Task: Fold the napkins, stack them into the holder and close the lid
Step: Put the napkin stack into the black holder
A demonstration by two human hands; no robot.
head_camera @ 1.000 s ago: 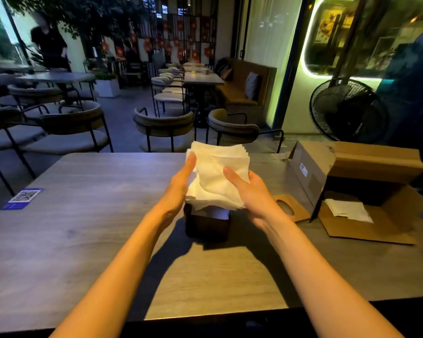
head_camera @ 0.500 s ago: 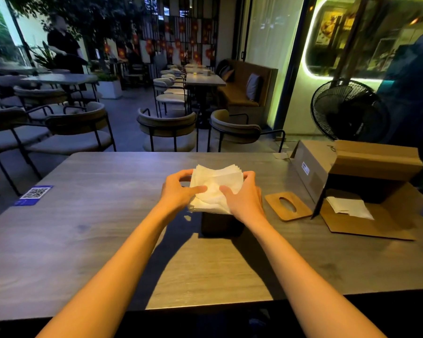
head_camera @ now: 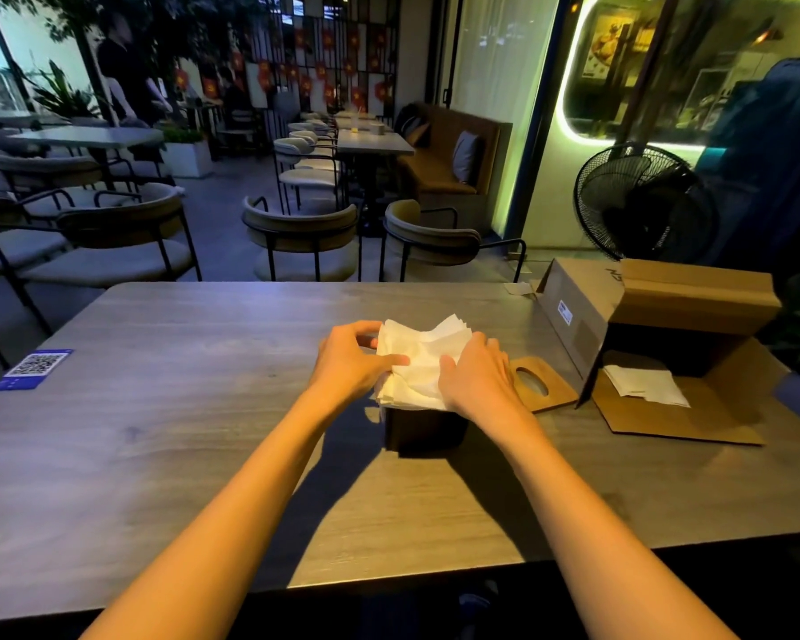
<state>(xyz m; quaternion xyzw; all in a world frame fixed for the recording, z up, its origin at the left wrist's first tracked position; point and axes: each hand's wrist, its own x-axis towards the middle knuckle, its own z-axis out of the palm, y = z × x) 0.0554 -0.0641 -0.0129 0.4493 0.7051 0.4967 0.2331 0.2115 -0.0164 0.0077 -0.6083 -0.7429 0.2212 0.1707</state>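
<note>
A stack of white napkins (head_camera: 423, 358) lies bent across the top of a dark square holder (head_camera: 425, 430) at the middle of the table. My left hand (head_camera: 354, 360) grips the stack's left side, thumb on top. My right hand (head_camera: 474, 376) presses down on its right side with fingers spread over the paper. The napkins' far corners stick up above the holder's rim. The holder's wooden lid (head_camera: 539, 385), with an oval slot, lies flat on the table just right of my right hand.
An open cardboard box (head_camera: 656, 311) stands at the right, with a loose white napkin (head_camera: 645, 385) on its flap. A blue QR card (head_camera: 33, 368) lies near the left edge of the grey wooden table (head_camera: 181, 408). Chairs stand beyond the far edge.
The napkin stack came down from being held upright above the holder to lying on its top. Both hands lowered with it and now press it from the sides.
</note>
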